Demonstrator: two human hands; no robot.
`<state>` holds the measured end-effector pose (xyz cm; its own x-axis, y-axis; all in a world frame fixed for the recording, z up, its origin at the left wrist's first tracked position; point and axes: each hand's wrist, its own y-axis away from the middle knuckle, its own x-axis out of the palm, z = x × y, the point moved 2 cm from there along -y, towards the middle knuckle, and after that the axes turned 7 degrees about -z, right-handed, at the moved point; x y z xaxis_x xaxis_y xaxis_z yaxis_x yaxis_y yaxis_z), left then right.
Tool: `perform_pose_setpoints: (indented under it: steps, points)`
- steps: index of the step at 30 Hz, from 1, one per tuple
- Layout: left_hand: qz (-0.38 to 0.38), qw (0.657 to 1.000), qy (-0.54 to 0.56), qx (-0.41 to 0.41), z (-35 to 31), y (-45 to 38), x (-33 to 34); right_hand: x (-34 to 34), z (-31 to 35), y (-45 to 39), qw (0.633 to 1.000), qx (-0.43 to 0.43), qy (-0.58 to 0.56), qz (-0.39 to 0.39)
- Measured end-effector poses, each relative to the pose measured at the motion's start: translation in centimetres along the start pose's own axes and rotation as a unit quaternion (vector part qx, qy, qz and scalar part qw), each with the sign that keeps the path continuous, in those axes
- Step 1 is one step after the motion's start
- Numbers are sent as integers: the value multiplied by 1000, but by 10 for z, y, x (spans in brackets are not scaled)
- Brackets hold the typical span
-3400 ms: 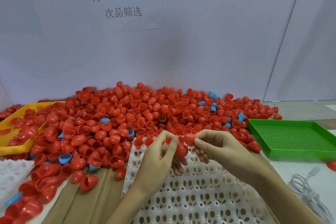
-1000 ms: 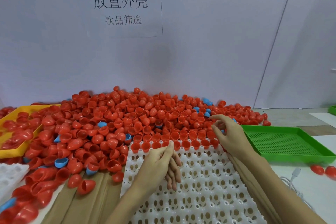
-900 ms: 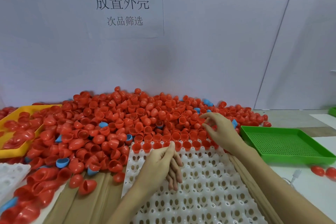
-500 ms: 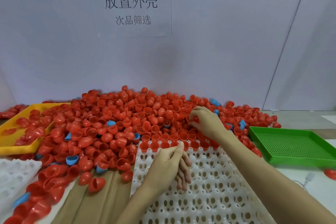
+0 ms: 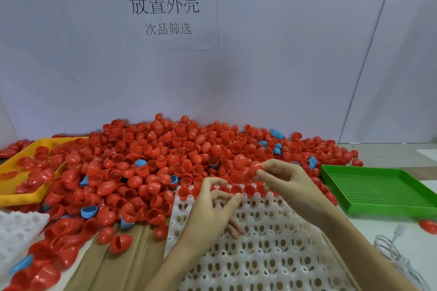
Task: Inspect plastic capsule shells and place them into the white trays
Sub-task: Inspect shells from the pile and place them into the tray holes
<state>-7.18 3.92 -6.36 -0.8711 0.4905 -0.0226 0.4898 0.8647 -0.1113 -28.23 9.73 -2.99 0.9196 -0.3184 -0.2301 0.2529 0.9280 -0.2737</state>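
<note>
A wall [image 5: 283,66] fills the upper half of the view, with a paper sign [image 5: 165,9] printed in dark characters at 12 o'clock. Below it a broad heap of red capsule shells [image 5: 153,160] spreads across the table from 9 o'clock to 2 o'clock, with a few blue shells [image 5: 88,211] scattered through it. A white tray [image 5: 272,255] with rows of pockets lies at 6 o'clock; its far row holds a line of red shells [image 5: 236,189], open side up. A green perforated tray [image 5: 378,189] sits at 3 o'clock, and a yellow tray [image 5: 21,172] at 9 o'clock holds more red shells. Another white tray [image 5: 16,231] shows at 8 o'clock, and strips of brown cardboard [image 5: 113,262] lie between it and the near tray. A white cable [image 5: 397,250] is coiled at 4 o'clock.

The right hand [image 5: 290,184] hovers over the tray's far row, its thumb and fingertips pinching a red shell [image 5: 254,167] just above the heap's near edge. The left hand [image 5: 210,212] is over the tray beside it, fingers loosely curled, thumb and forefinger apart, holding nothing.
</note>
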Motion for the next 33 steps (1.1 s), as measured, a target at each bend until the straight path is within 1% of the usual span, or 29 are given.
perform_pose_setpoints:
  steps: [2, 4, 7, 10, 13, 17, 18, 20, 21, 23, 24, 26, 28, 31, 33]
  points:
    - [-13, 1000, 1, 19, 0, 1, 0, 1, 2, 8, 997, 32, -39, 56]
    - [-16, 999, -6, 40, -2, 1, 0, 2, 3, 12, 993, 46, -58, 88]
    - [-9, 998, -21, 66, -4, 3, 0, 5, 3, 14, 988, 54, -99, 107]
    - [-9, 997, -27, 70, -2, 3, 1, 7, 0, 16, 981, 70, -138, 117]
    - [-19, 997, -35, 71, 0, 2, 2, 6, 2, 16, 982, 74, -143, 96]
    - [-37, 996, -15, 77, 1, -1, -1, -4, 3, 7, 980, 74, -182, -9]
    - [-38, 996, -8, 77, 1, -1, -2, -7, 4, 2, 984, 65, -165, -32]
    - [-37, 997, -6, 75, 1, -1, -2, -13, 11, -12, 995, 23, -68, -67]
    - [-36, 997, -9, 71, 1, -1, -2, -15, 15, -20, 998, -2, -1, -68]
    - [-35, 998, -11, 59, 2, 0, -2, -18, 23, -33, 990, -21, 137, -37]
    - [-35, 998, -11, 54, 2, 0, -1, -20, 23, -37, 982, -17, 186, -26]
    - [-35, 998, -10, 45, 3, -1, -2, -22, 18, -37, 972, -14, 234, -30]
    - [-32, 999, -7, 39, 3, -1, -2, -22, 10, -25, 973, -15, 226, -49]
    - [-20, 999, -15, 32, 3, -1, -1, -17, 0, -2, 991, -12, 119, -56]
    - [-11, 999, -19, 28, 3, -1, -1, -13, -1, 9, 996, -19, 73, -56]
